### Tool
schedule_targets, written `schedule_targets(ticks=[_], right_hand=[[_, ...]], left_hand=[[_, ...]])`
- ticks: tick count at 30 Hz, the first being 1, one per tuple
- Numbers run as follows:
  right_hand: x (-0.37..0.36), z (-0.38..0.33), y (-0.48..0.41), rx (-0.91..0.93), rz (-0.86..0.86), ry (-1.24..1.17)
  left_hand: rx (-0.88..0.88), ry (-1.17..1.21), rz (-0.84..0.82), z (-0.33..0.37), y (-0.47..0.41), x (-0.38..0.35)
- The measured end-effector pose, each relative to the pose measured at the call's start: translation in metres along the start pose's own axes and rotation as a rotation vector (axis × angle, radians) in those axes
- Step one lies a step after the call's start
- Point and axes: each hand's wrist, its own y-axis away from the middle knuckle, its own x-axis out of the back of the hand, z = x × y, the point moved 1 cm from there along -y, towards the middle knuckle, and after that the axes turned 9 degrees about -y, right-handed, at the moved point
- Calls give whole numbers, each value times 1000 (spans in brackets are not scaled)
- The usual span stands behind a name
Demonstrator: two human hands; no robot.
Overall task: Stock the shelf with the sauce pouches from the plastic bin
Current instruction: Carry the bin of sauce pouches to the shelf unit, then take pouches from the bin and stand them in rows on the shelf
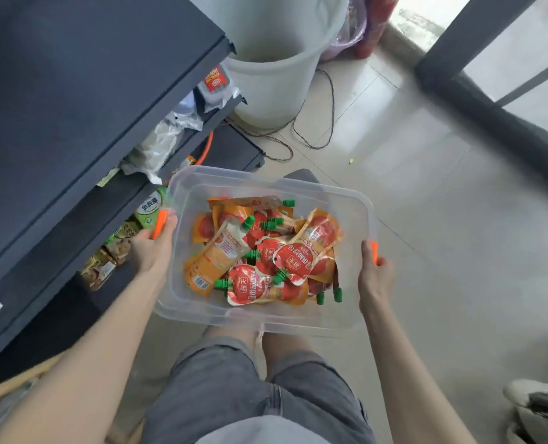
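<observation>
Sauce pouches (263,251): a loose heap, about a dozen or more, lying flat and overlapping at all angles. Glossy flexible film, orange-and-red print with a tomato picture, white label panels, barcode on one. Each has a short ribbed green screw cap; caps point every which way. One pouch lies back-side up, paler, cream and orange.

Pouches sit inside the plastic bin (356,216): clear, slightly frosted, rectangular with rounded corners, a wide flat rim, smooth walls. Orange clip handles on its two short sides. Bin is held up off the floor, above the person's knees.

Left hand (152,248) closed around the bin's left edge, thumb lying by the orange clip. Right hand (375,274) closed on the bin's right edge, thumb over the other orange clip. Both forearms bare.

Left of the bin: the shelf (83,100), dark grey matt metal, flat tiers stepping down. Its tiers next to the bin carry crinkled clear and white packets and green boxed goods; print too blurred to read.

Beyond the bin: white plastic bucket (275,75), smooth and round, with a thin dark cord (314,136) looping on pale glossy floor tiles (426,203).

Below the bin: grey shorts (250,395), soft woven cloth
</observation>
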Motion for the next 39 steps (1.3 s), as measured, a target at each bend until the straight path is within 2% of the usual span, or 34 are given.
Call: schedule_targets(ticks=[10,15,22,29,39], right_hand=[[-70,14,-64,-259,202,-153],[-103,28,-98,-323,262,-215],[-140,34,-153,-306,305,-270],[-166,52,-195,-287,350,-266],[-171,61,-193,-176,395,-178]], left_hand=[[-169,-276,-244,99,-112,-104],[-237,-322,-288,132,-156,-161],[-288,-380,-315,153,-197,-225],[-319,-424,-380,143,-224,-269],[-526,-533,-352,127,-222,-267]])
